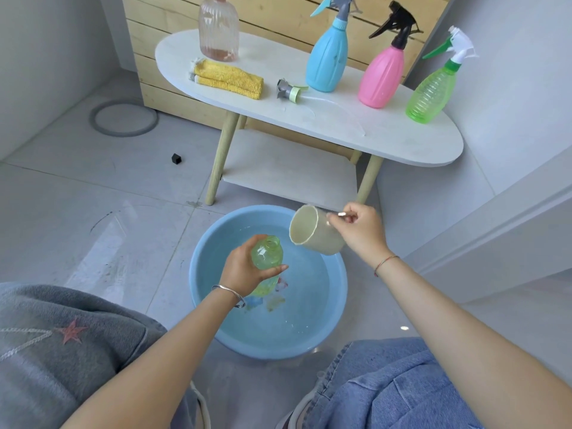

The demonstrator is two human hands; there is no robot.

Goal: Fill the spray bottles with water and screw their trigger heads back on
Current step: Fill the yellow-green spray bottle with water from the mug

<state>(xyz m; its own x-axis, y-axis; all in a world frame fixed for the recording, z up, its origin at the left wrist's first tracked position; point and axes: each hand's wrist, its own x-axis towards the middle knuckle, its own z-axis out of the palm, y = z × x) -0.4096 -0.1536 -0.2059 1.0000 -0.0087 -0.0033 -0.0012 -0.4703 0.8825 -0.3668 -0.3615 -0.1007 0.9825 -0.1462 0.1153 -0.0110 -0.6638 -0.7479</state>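
Spray bottles counted: four. Three carry trigger heads: one blue spray bottle [326, 60], one pink spray bottle [382, 77] and one green spray bottle [431, 94]. The fourth is one headless green bottle [266, 253]. Also recorded: one loose trigger head [289, 92], one clear ribbed bottle [219, 29], one yellow cloth [229, 78], one blue basin [309, 335], one cream cup [312, 236] and one counter [371, 128]. On the floor: one grey ring [123, 118] and one small black object [176, 158]. Hands: two, the left hand [244, 270] and the right hand [360, 227].

A silver bangle [230, 294] rings the left wrist, a red cord [385, 264] the right.
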